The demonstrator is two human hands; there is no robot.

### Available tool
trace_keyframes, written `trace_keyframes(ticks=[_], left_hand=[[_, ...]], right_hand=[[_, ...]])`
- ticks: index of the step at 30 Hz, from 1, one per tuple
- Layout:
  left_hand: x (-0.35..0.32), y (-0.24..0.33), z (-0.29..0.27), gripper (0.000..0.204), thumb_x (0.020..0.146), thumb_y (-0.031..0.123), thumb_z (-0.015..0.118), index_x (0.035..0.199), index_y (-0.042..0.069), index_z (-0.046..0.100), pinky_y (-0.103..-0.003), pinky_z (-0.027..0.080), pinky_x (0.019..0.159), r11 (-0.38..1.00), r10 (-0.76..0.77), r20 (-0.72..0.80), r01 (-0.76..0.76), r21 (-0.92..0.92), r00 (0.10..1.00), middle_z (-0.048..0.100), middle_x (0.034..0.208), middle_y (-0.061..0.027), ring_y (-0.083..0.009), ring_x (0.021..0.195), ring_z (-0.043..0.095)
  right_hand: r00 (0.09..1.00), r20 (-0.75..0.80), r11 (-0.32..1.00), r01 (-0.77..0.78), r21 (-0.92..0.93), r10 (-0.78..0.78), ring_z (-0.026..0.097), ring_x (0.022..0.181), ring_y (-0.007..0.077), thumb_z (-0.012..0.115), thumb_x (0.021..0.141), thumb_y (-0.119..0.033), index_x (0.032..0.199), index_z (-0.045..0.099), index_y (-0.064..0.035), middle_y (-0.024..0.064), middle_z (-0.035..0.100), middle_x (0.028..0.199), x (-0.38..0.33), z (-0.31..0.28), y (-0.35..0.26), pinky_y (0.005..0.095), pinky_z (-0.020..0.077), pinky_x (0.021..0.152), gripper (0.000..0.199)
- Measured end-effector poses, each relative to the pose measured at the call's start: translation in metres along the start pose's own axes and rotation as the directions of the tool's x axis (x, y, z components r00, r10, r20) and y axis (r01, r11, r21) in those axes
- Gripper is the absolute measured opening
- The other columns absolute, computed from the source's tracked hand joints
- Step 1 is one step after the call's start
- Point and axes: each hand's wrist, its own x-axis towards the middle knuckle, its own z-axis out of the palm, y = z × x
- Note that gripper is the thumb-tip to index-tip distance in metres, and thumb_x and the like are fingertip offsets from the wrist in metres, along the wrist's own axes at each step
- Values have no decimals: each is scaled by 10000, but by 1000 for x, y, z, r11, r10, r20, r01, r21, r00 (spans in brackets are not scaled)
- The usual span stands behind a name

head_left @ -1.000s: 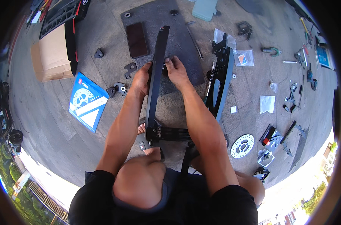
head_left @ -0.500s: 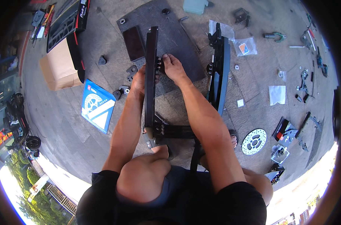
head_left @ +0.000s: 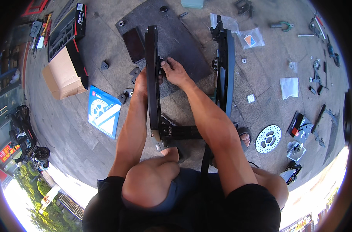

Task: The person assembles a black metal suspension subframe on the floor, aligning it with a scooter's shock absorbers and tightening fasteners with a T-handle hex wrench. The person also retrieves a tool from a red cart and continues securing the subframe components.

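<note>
Black frame sits in the left hand, fingers wrapped around one side. Right hand bends its fingers at the inner face; whether they grip, I cannot tell.

The left beam is plain black, as is the crossbar; the right beam shows black inside and slate blue-grey outside; the far mat is charcoal, the phone glossy black; at left, the carton is brown inside and black with red edging outside, the flat packet blue and white with a perforated-disc print; at right, the disc is silver, patterned around its rim with small dark holes; the pliers are green-handled; the pouch is white; the paving is grey, crossed by darker joint lines; near, the sleeves are black.
</note>
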Motion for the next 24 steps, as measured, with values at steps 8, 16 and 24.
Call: trace_keyframes(ticks=[8,16,24], left_hand=[[-1,0,2,282,983,272,439,1089,35,550,-303,488,531,1000,4,-53,-3,13,999,577,872,-84,-175,637,578],[-4,0,5,299,980,287,454,1094,28,548,-297,485,543,999,33,-34,-31,40,999,580,886,-86,-184,652,579],[1,-3,-2,327,987,316,442,1088,22,543,-321,509,545,999,29,-78,-26,32,997,578,889,-89,-184,645,595]], right_hand=[[999,33,1000,21,-18,-20,599,903,319,524,964,-310,1029,558,-18,193,630,919,4,1,-4,401,480,780,301],[1000,3,998,0,-62,0,627,925,417,524,952,-344,1020,574,-35,227,646,943,0,-3,-13,438,490,793,321],[998,-50,997,19,-74,-23,636,881,391,518,955,-354,1001,569,-33,203,648,861,-2,-1,-20,428,490,772,328]])
